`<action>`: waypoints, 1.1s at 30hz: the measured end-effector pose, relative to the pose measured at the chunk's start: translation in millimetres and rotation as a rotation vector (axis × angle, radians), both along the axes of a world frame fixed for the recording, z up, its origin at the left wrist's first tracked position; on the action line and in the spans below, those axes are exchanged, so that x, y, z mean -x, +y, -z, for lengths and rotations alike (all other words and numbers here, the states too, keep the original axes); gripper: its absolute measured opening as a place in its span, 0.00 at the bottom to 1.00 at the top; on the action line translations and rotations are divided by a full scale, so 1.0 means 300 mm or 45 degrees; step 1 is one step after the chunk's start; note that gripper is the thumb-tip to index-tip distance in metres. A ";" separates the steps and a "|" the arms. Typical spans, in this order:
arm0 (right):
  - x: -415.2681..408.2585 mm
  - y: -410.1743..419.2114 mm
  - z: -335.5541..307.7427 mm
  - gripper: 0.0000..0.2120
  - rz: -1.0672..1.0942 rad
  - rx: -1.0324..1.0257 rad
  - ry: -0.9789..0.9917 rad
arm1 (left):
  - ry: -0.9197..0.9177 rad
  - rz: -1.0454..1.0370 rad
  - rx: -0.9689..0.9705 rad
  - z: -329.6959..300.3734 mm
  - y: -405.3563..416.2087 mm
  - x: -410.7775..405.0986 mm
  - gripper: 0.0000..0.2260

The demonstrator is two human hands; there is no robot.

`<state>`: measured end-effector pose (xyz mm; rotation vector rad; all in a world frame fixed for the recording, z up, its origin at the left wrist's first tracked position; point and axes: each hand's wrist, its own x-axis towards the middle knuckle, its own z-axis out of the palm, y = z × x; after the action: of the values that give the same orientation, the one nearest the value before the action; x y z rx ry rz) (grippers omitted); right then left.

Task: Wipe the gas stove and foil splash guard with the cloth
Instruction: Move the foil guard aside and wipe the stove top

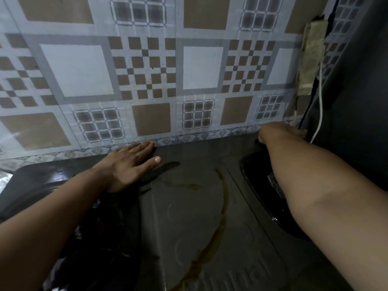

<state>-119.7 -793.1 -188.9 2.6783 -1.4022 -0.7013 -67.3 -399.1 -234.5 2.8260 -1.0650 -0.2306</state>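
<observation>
The gas stove point(184, 211) fills the lower view: a dark grey middle panel with black glossy areas on either side. A brown curved stain point(224, 192) runs down the middle panel. Behind the stove stands the foil splash guard point(147, 80), patterned with brown, white and grey squares. My left hand point(130, 164) lies flat, fingers straight, on the stove top near its back edge. My right hand point(281, 132) reaches to the stove's back right corner; its wrist is bent and its fingers are mostly hidden. No cloth is in view.
A white cable point(320, 101) hangs down at the back right next to a dark side panel point(357, 91). A yellowed taped strip point(311, 57) is stuck on the guard's right edge. Crumpled foil point(5, 179) shows at the far left.
</observation>
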 end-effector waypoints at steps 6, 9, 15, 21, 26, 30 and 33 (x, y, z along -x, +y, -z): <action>0.003 0.068 0.025 0.44 0.009 -0.012 -0.131 | -0.015 0.026 -0.010 -0.014 -0.008 0.014 0.48; 0.047 0.150 0.015 0.41 0.014 0.060 -0.262 | -0.018 0.023 -0.031 -0.017 -0.013 0.014 0.48; 0.088 0.237 0.034 0.45 -0.286 0.070 -0.299 | -0.026 0.032 -0.015 -0.023 -0.013 0.018 0.51; 0.102 0.354 0.036 0.46 -0.464 -0.036 -0.340 | 0.001 0.005 0.015 -0.032 -0.012 0.031 0.50; 0.109 0.430 0.015 0.46 -0.464 -0.105 -0.299 | 0.022 0.002 0.013 -0.036 -0.013 0.033 0.48; 0.114 0.529 0.033 0.45 -0.542 -0.087 -0.354 | 0.041 -0.002 0.042 -0.040 -0.012 0.038 0.46; 0.132 0.616 0.052 0.42 -0.657 -0.088 -0.417 | 0.050 0.000 0.060 -0.040 -0.011 0.038 0.48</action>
<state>-159.3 -608.2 -204.5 3.1135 -0.6610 -0.2778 -78.7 -402.3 -222.5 2.7678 -1.0489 -0.2569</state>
